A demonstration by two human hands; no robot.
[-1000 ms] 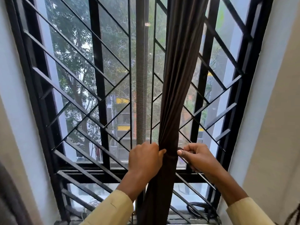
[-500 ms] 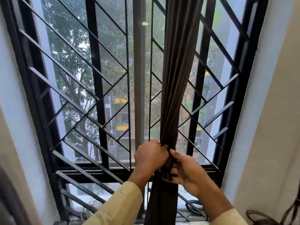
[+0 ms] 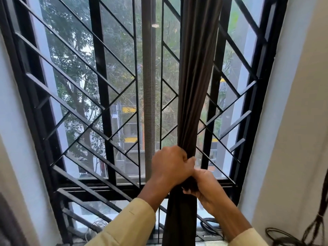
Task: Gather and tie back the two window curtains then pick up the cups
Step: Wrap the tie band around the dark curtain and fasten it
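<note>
Since a second ago your right hand (image 3: 205, 187) has come in from the side. It now sits tight under your left hand (image 3: 170, 166), the two touching. Both are closed round the dark curtain (image 3: 197, 86). The left fist wraps the bundle at the gather, and the right has its fingers curled round the fabric just below it. Whether a tie band is inside that grip I cannot tell.

You look to be in the tying step. The curtain is drawn into one rope that rises from your hands and drops between your sleeves. The next move, I judge, calls for the left to keep the gather pinched while the right draws the wrap snug and fastens it — any slack and the folds may slip out.

Beyond your hands stands the black window grille (image 3: 99, 86), with trees behind it. No cups, nor any other container, are in view — that step is still ahead.
</note>
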